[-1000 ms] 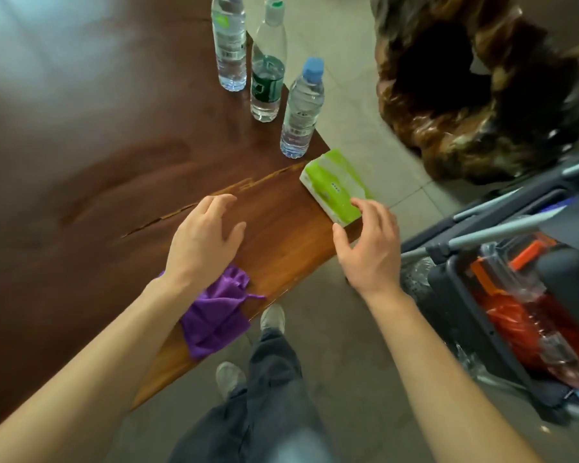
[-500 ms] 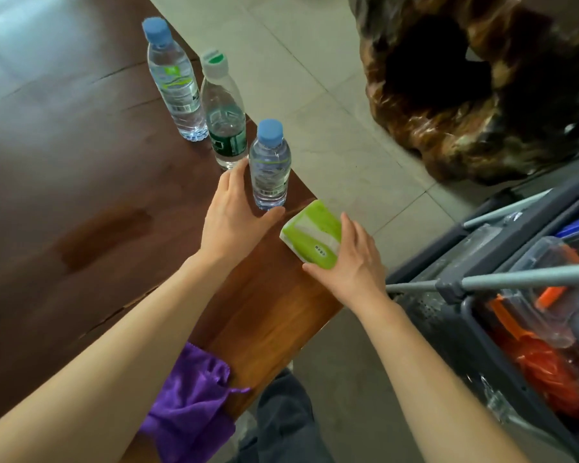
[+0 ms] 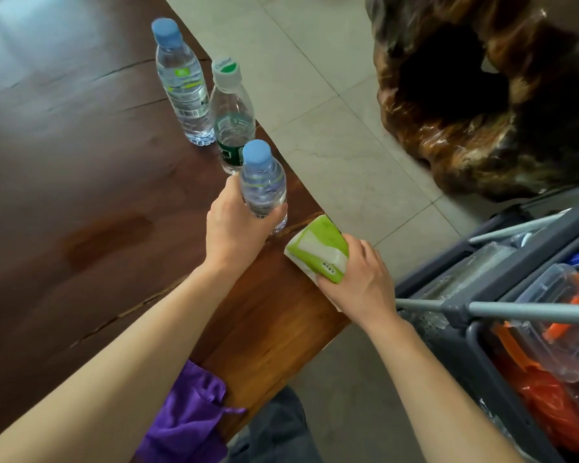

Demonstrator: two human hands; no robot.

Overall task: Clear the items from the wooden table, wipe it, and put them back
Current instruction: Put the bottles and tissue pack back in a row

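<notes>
Three water bottles stand in a row along the right edge of the dark wooden table. My left hand is wrapped around the nearest one, a small blue-capped bottle. Behind it stand a green-labelled bottle with a white cap and a taller blue-capped bottle. My right hand grips a green and white tissue pack at the table's edge. A purple cloth lies crumpled at the near corner, partly under my left forearm.
A grey cleaning cart with metal rails, clear containers and orange items stands close on the right. A large carved wooden stump sits on the tiled floor beyond. My legs show below the table's corner.
My left hand left the cloth, reached forward and closed around the nearest bottle. My right hand went from touching the tissue pack to gripping it. The view shifted forward along the table.
</notes>
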